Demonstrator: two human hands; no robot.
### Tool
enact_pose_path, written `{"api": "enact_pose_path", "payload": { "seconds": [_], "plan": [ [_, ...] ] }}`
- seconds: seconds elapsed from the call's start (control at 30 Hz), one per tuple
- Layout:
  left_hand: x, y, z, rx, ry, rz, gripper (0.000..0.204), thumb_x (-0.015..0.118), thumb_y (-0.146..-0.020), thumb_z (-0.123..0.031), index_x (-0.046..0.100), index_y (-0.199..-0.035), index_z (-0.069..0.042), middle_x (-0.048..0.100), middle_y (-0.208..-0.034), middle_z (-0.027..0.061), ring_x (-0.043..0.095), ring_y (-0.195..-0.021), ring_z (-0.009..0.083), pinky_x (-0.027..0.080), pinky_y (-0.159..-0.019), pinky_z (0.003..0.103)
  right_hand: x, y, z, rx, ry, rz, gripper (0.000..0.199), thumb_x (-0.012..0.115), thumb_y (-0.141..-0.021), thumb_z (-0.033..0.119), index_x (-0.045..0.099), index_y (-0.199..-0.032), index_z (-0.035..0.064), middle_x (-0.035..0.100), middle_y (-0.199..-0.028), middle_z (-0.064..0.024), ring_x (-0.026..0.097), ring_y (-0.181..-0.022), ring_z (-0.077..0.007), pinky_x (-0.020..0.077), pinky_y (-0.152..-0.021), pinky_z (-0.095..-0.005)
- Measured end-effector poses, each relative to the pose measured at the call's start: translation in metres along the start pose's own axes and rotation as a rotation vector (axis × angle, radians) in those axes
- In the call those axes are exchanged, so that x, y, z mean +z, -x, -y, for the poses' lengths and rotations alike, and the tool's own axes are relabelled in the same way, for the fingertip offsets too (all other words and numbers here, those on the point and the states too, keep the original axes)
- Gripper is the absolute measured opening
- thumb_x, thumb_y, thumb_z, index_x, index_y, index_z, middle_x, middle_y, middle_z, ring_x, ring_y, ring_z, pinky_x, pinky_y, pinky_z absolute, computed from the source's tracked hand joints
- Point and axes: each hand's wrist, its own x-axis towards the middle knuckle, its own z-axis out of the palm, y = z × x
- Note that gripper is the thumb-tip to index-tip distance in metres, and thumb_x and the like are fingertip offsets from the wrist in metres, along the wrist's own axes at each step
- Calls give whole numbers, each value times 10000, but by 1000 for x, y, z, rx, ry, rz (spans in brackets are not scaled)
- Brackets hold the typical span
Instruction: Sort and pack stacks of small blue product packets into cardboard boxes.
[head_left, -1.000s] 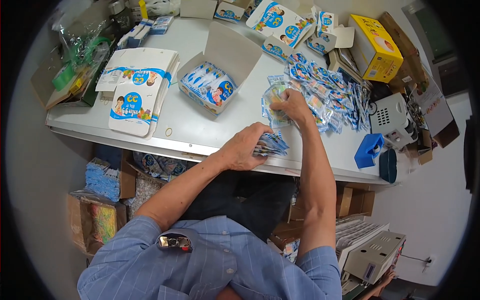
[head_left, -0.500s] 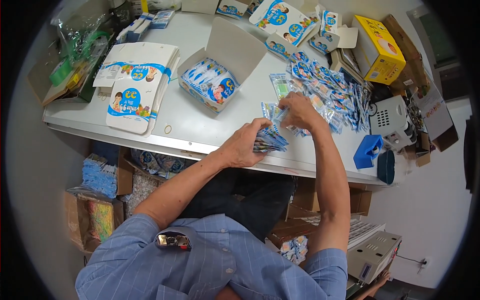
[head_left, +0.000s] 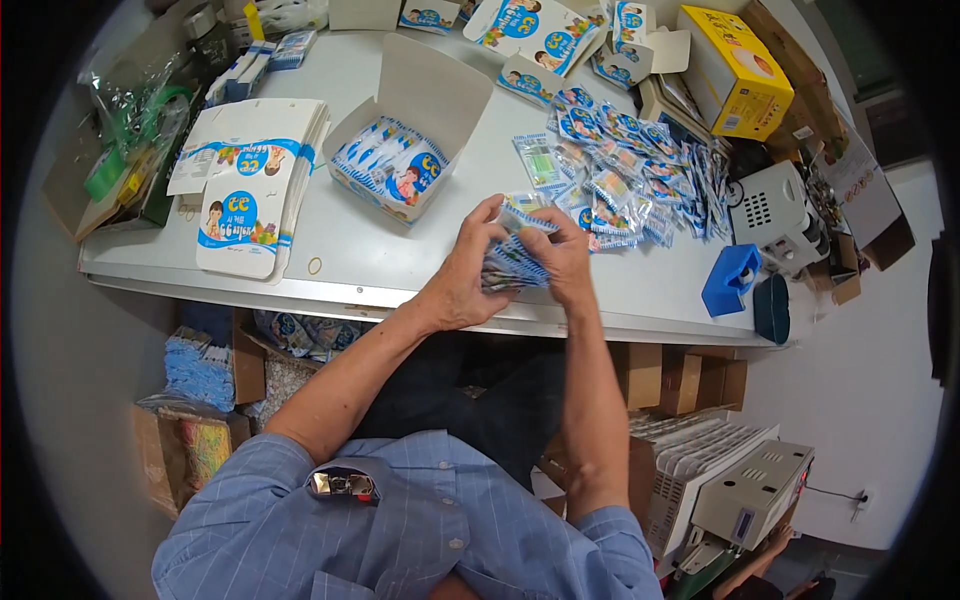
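Observation:
Just above the table's front edge, my left hand is closed round a stack of small blue-and-white sachets. My right hand grips the stack from the other side, its thumb on top. To the right and beyond lies a loose heap of similar sachets, some with clear windows. An open white carton stands beyond my left hand, lid raised. Rows of sachets fill part of it. My fingers hide some of the held stack.
Flat printed cartons are stacked on the left of the table. At the right stand a yellow box, a blue holder and a pale appliance. Open cardboard boxes sit underneath. Another person's arm shows at lower right.
My right hand has moved left from the edge of the heap onto the stack in my left hand. The stack is now held between both hands, and the view has shifted slightly.

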Motion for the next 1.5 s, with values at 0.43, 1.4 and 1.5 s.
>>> {"api": "enact_pose_path", "payload": {
  "seconds": [0.43,1.4,1.5],
  "plan": [
    [1,5,-7,-98,-55,150,819,856,-697,-54,382,-1364,-67,580,-1272,186,634,-1138,340,510,-966,390,6,-11,-36,19,-254,-13,613,453,-1046,547,607,-1227,-18,646,-1125,-122,608,-1010,-159,497,-884,-312],
    [1,-2,-16,-145,-116,166,645,866,-714,-140,504,-1239,-47,641,-1087,191,681,-978,348,541,-865,395,-31,-100,52,56,1538,554,632,880,-612,228,655,-1178,61,659,-994,-175,627,-1014,-358,504,-887,-441],
    [1,-1,-17,-141,-122,164,646,866,-714,-138,502,-1240,-43,644,-1087,185,686,-978,338,543,-859,391,-25,-99,29,-320,1438,484,483,831,-673,191,652,-1100,54,670,-947,-179,636,-977,-378,512,-853,-460]
  ]
}}
